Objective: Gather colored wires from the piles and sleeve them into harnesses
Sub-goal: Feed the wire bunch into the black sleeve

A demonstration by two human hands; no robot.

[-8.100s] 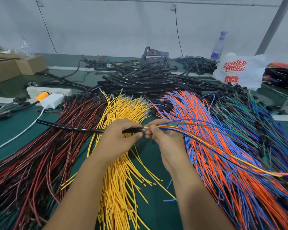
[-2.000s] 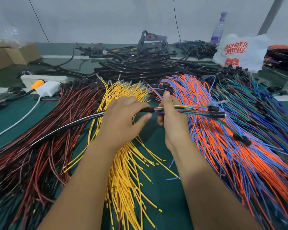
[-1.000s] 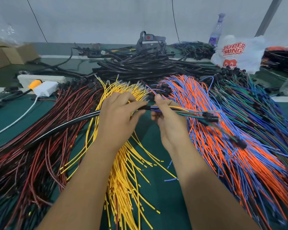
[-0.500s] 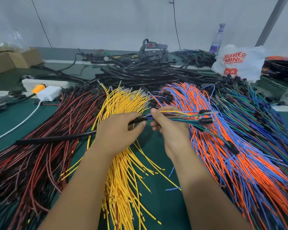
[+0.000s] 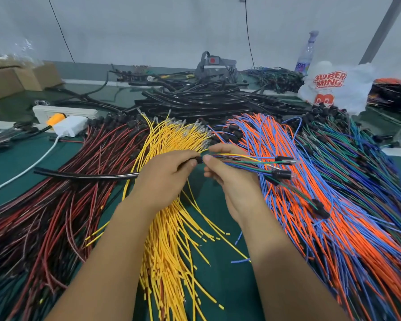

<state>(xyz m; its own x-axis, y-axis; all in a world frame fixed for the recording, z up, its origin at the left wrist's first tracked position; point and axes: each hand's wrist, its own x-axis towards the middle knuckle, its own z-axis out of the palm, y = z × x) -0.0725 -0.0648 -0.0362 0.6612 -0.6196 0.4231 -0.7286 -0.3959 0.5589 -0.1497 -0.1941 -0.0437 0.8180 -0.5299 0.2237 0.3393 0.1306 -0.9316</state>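
left hand (image 5: 164, 174): closed around the mouth end of the sleeve (image 5: 86, 175), thumb and fingers pinching it just at the opening
right hand (image 5: 229, 174): pinching the bundle (image 5: 243, 162) right beside the sleeve mouth, fingertips nearly touching the left hand's
bundle: yellow, green, blue, red and dark strands, running right from the pinch; short exposed length, ends with black connectors (image 5: 281, 174) hanging over the orange/blue pile (image 5: 299, 205)
sleeve: black tube, lying left across the red pile (image 5: 56, 205), tail end free on the wires
step: feeding, looks late; most of the bundle judged to be inside the tube, only connector ends left out
next: regrip closer to the connectors, push the remainder in while holding the mouth steady; stop short of the connectors, unlikely to fit the bore
risk: single strand buckling at the mouth instead of entering; keep strands tight together at the pinch
yellow pile (image 5: 171, 228): directly under both forearms
green/blue pile (image 5: 357, 163): far right
black sleeves (image 5: 206, 98): heap behind the colour piles, stock for later harnesses
power strip (image 5: 65, 111): back left, white adapter (image 5: 71, 129) plugged near it
bag (image 5: 333, 89): white plastic, back right, bottle (image 5: 307, 54) behind
boxes (image 5: 14, 79): cardboard, far left
tabletop (image 5: 218, 262): green, bare between the yellow and orange/blue piles
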